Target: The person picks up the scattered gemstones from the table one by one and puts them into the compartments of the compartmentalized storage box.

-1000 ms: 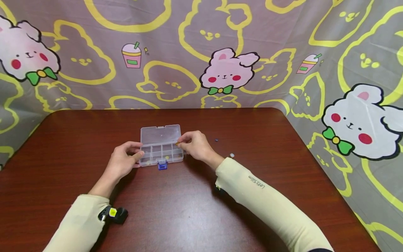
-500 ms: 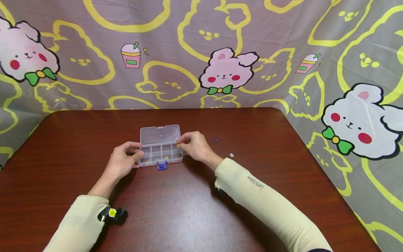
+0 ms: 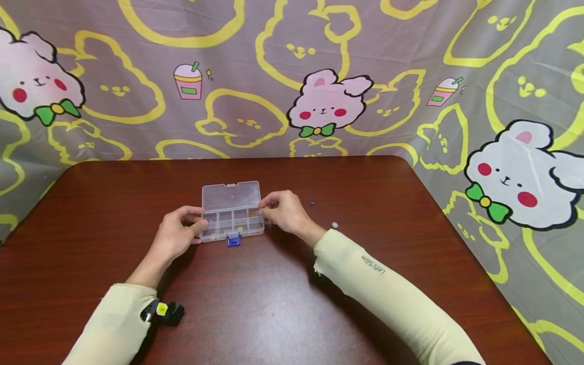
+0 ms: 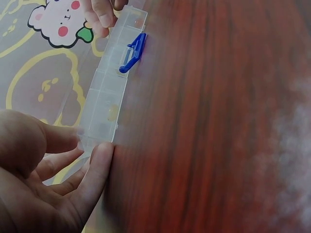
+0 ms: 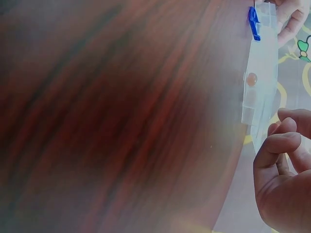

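A clear plastic compartment box point(image 3: 225, 224) lies on the table, its lid point(image 3: 231, 196) raised at the back and its blue latch point(image 3: 234, 241) hanging in front. My left hand point(image 3: 180, 230) grips the box's left end; the left wrist view shows thumb and fingers around that corner point(image 4: 90, 138). At the right end, my right hand point(image 3: 284, 210) hovers over the back right compartment with fingers bent and nothing seen between them. A small amber-yellow piece point(image 3: 252, 215) sits in that compartment. Through the front wall, an orange-brown round piece point(image 5: 251, 79) shows in the right wrist view.
On the dark wood table point(image 3: 274, 299), right of the box, lie a small dark blue piece point(image 3: 312, 203) and a whitish rounded piece point(image 3: 335, 225). A patterned curtain point(image 3: 255, 66) hangs behind the table and along its right side.
The amber-yellow piece, earlier pinched by my right fingertips, has been let go into the back right compartment. My right fingertips have shifted slightly right; the left hand keeps its grip.
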A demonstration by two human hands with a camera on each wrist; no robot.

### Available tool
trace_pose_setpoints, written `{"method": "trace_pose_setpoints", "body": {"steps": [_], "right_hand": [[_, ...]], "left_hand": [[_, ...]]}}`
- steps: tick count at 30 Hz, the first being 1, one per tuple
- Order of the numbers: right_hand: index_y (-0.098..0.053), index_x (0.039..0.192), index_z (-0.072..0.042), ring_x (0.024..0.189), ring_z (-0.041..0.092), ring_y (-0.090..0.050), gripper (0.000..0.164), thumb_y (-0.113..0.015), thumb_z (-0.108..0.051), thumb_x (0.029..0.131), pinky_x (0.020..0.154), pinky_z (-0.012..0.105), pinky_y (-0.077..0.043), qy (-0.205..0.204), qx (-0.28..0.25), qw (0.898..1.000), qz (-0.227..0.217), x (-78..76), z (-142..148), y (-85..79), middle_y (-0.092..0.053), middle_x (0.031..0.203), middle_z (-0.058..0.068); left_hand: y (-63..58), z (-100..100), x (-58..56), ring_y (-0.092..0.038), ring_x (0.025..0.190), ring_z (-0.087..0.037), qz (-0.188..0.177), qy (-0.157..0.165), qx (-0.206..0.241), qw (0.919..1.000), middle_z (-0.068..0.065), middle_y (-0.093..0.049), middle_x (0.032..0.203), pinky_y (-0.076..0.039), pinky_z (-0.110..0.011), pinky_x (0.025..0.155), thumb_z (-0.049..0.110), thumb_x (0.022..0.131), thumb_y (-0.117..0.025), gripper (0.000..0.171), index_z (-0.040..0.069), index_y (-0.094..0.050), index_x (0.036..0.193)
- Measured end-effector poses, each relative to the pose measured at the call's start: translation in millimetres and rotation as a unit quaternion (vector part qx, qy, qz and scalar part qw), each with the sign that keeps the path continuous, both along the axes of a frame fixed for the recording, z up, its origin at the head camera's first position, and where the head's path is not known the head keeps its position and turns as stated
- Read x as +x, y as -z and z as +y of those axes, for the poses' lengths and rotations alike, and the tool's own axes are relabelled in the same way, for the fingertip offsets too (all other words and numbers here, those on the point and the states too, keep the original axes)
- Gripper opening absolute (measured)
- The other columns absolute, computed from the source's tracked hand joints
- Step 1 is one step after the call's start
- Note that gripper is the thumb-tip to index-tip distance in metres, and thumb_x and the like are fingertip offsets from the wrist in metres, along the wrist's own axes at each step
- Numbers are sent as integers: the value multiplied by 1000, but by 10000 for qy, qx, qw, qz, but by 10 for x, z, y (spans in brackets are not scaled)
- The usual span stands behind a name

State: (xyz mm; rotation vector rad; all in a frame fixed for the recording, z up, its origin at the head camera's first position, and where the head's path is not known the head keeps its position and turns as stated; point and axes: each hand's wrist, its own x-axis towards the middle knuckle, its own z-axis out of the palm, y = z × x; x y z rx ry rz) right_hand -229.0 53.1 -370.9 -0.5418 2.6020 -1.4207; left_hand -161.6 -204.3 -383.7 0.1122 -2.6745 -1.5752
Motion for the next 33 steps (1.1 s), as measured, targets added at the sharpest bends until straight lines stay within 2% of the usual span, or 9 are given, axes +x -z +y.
{"method": "trace_pose_setpoints", "body": {"steps": [8, 24, 33], "right_hand": [[-75, 98, -3, 58, 17, -62, 9, -74, -7, 90, 50, 25, -52, 38, -12, 9999, -105, 14, 135, 6, -70, 77, 3], [-75, 100, -2, 54, 13, -57, 11, -75, -7, 90, 51, 25, -51, 241, 167, 9994, -198, 49, 582, -32, -70, 81, 3], [-75, 97, -6, 54, 14, -58, 8, -75, -10, 90, 53, 28, -53, 299, 325, 9986, -275, 146, 850, -16, -70, 80, 2]], "left_hand": [[8, 10, 11, -63, 76, -23, -69, -54, -114, 9999, -26, -60, 111, -60, -26, 62, 2, 99, -61, 34, -6, -56, 132], [-5, 13, 14, -63, 72, -21, -68, -29, -62, 10000, -27, -59, 110, -60, -26, 61, 2, 99, -61, 35, -7, -55, 132], [6, 12, 17, -63, 70, -19, -6, 18, -72, 10000, -27, -60, 109, -60, -26, 61, 1, 98, -61, 35, -8, -55, 131]]}}
